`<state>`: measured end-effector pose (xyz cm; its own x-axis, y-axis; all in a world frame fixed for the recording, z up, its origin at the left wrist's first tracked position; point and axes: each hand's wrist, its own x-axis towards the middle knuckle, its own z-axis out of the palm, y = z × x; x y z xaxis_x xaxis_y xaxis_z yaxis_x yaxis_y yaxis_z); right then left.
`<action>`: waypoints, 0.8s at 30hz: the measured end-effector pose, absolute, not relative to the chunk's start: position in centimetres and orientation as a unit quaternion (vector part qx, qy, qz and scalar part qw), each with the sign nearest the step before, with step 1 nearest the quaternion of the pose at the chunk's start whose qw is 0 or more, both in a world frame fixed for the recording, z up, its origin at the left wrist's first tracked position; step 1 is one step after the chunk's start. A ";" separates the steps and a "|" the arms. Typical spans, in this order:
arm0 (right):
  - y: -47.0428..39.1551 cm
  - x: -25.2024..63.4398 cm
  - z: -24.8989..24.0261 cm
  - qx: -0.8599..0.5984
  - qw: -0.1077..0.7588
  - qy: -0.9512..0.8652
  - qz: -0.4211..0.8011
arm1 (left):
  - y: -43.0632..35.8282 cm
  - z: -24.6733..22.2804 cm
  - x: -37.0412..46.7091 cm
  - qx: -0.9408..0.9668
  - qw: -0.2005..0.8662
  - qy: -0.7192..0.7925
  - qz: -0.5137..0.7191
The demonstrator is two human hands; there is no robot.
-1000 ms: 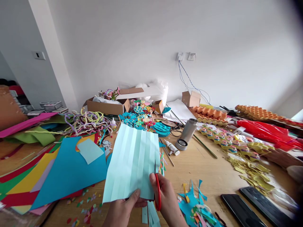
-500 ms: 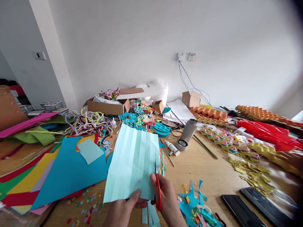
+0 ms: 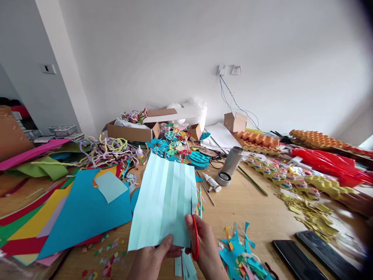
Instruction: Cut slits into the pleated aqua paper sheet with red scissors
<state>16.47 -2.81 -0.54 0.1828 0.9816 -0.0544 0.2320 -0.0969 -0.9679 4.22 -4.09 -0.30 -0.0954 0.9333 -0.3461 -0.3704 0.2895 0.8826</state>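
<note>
Head view: creased pale-blue sheet (image 3: 163, 202) still pinched by the left hand (image 3: 157, 252), red scissors (image 3: 196, 242) gripped by the right hand (image 3: 204, 233), barely shifted, so little's apparently been cut, though that's hard to tell.

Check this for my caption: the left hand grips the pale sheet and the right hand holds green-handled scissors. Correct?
Not quite: in the head view, the scissors are red-handled, not green-handled. The left hand grips the pale sheet; the right hand holds the scissors.

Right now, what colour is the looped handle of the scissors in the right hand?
The looped scissors handle is red, seen best in the head view.
</note>
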 end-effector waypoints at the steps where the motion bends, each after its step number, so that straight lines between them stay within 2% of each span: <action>1: -2.8 16.4 -0.5 -0.616 0.462 -0.487 0.412 | -4.1 -0.3 4.1 0.272 0.621 0.513 0.526; 10: -2.9 16.4 -0.3 -0.599 0.468 -0.469 0.451 | -3.9 -0.4 3.6 0.276 0.674 0.482 0.487; 24: -2.8 17.0 0.0 -0.604 0.471 -0.507 0.397 | -3.9 -1.6 3.7 0.300 0.673 0.501 0.454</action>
<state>16.99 -2.78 -0.01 0.1719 0.9851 -0.0019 0.2384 -0.0435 -0.9702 3.71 -3.86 -1.60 0.0853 0.9120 -0.4012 -0.3104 0.4070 0.8591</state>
